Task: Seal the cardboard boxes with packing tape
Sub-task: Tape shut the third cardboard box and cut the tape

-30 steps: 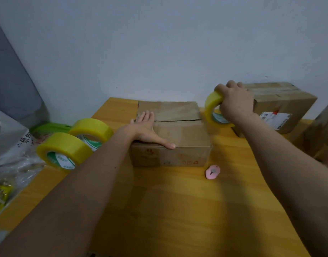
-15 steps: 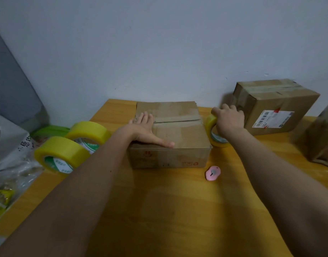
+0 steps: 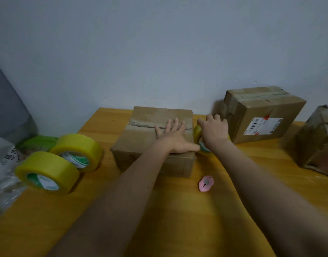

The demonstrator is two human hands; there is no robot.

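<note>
Pink cutter (image 3: 206, 186) lies nearest you on the surface (image 3: 178, 219). Your left hand (image 3: 175, 139) lies flat, fingers spread, on the box (image 3: 141, 138); its seam runs left-right. Your right hand (image 3: 214, 131) grips the tape roll (image 3: 197, 132) at the box's right end.

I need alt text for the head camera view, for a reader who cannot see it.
A person's left hand presses flat on a brown cardboard box on a yellow wooden table, while the right hand grips a yellow tape roll at the box's right side. Two more yellow rolls lie left; a small pink cutter lies in front.
</note>
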